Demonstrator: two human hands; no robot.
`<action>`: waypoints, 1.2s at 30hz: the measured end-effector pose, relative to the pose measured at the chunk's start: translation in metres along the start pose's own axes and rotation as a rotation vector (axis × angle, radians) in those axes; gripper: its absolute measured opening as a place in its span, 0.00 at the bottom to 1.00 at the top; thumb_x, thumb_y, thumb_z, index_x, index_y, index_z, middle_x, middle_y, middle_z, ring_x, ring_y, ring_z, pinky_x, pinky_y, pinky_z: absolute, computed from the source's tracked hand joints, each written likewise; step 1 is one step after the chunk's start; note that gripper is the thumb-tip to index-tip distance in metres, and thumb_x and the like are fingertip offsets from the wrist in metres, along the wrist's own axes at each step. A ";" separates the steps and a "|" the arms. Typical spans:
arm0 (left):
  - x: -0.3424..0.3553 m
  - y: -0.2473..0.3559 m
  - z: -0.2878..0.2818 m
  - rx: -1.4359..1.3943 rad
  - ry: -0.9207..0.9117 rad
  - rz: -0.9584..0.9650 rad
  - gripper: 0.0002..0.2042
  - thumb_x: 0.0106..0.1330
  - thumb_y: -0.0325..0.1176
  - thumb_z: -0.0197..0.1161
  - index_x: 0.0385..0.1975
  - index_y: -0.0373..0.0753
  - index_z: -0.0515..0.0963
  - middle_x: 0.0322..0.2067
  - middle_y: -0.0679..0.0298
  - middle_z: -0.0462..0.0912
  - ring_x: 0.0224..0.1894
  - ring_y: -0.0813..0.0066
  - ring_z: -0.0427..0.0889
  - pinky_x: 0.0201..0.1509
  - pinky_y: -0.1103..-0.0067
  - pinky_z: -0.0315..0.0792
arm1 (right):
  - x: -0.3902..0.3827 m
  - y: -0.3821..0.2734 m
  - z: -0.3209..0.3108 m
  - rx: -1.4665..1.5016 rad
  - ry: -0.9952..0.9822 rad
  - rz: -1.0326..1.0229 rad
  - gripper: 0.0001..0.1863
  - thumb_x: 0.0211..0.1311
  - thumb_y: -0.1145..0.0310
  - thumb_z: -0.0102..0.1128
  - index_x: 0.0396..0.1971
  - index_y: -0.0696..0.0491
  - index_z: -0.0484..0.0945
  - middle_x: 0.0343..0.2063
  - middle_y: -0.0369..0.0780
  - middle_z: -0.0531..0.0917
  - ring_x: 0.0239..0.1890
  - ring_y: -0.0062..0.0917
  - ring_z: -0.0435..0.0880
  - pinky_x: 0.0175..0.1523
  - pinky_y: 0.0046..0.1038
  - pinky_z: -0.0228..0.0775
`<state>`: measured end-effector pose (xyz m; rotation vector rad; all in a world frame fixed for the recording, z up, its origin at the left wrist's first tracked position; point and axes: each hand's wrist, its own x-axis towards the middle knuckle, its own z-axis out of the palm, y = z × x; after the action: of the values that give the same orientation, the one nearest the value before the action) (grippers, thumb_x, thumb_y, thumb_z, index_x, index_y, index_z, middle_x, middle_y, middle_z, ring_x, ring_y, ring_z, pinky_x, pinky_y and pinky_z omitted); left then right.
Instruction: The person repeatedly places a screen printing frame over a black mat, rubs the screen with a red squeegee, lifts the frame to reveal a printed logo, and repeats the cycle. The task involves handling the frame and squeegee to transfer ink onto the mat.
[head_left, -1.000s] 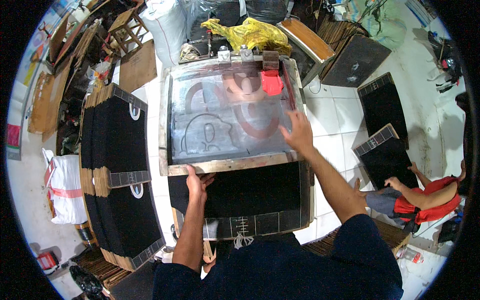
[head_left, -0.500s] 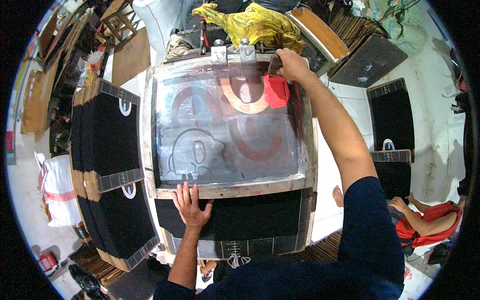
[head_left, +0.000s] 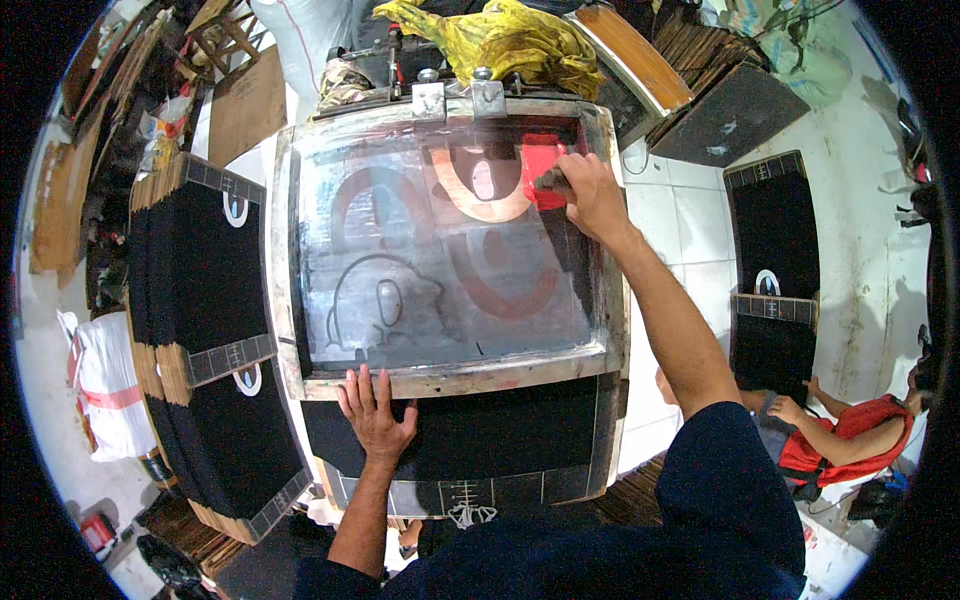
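One framed screen (head_left: pixel 460 384): mid-view, directly in front of the person; clock read from its centre.
Mesh (head_left: pixel 400 240): greyish, see-through; rounded shapes and a dark outline visible, pale orange curve toward 1.
Red patch (head_left: pixel 541 150): bright, on the mesh at 2, inside the frame.
Dark hand tool (head_left: pixel 550 181): at 2, over the red patch; lower edge hidden by the hand.
Right hand (head_left: pixel 597 198): fingers closed round the dark hand tool; forearm comes in from 4.
Left hand (head_left: pixel 375 420): at 7, spread open, thumb out; fingertips on the frame's near rail, no grip on anything visible.
Metal clamps (head_left: pixel 429 102): pair, side by side on the far rail at 12.
Black panel (head_left: pixel 480 430): pokes out from under the frame at 6, pale lines along its near strip. Contact with frame: can't tell.
Yellow cloth (head_left: pixel 495 40): crumpled, beyond the clamps, 12.
Panel stacks (head_left: pixel 205 260): two, black-faced, at 9 and 8.
Floor panels (head_left: pixel 775 230): two, black, at 3 and just past it.
Other person (head_left: pixel 840 435): 4, red top, hand near the closer floor panel.
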<state>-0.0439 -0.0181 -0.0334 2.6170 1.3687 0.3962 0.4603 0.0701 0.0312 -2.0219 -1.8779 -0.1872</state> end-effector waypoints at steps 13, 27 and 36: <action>0.007 0.004 -0.005 -0.007 0.057 0.013 0.35 0.54 0.41 0.69 0.65 0.41 0.72 0.69 0.51 0.67 0.75 0.46 0.58 0.78 0.46 0.45 | 0.006 -0.001 0.007 -0.013 -0.018 0.073 0.14 0.51 0.80 0.61 0.39 0.52 0.76 0.37 0.44 0.81 0.43 0.46 0.80 0.47 0.48 0.72; 0.022 -0.004 -0.008 -0.108 0.130 0.076 0.29 0.48 0.34 0.74 0.55 0.44 0.78 0.56 0.58 0.77 0.65 0.52 0.71 0.74 0.46 0.54 | 0.025 0.011 -0.005 0.043 -0.129 0.076 0.18 0.51 0.76 0.65 0.44 0.49 0.80 0.39 0.45 0.86 0.45 0.44 0.87 0.48 0.46 0.77; 0.013 -0.011 0.003 -0.064 0.099 0.071 0.29 0.54 0.39 0.73 0.58 0.46 0.75 0.59 0.58 0.75 0.68 0.52 0.68 0.75 0.46 0.52 | 0.032 0.018 0.021 -0.065 -0.035 0.086 0.14 0.53 0.74 0.65 0.42 0.50 0.78 0.36 0.45 0.84 0.42 0.46 0.85 0.47 0.50 0.75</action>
<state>-0.0449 -0.0013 -0.0370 2.6311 1.2722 0.5764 0.4779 0.1066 0.0198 -2.1582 -1.8230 -0.1937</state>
